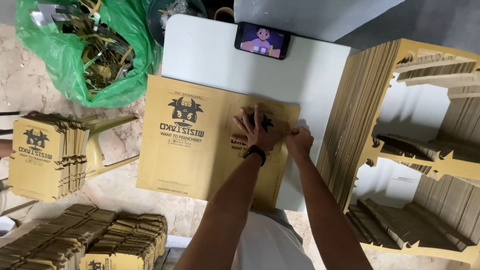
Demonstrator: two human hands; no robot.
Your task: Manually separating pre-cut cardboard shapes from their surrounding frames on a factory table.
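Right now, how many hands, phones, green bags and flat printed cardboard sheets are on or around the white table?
Hands: 2, left hand pressing on the sheet, right hand at its edge
Phone: 1
Green bag: 1
Flat printed cardboard sheet on the table: 1
Total: 5

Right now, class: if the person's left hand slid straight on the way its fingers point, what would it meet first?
The left hand lies flat on the cardboard sheet, fingers pointing away from the body. Past the sheet's far edge lies bare white table, then probably the phone propped at the far edge.
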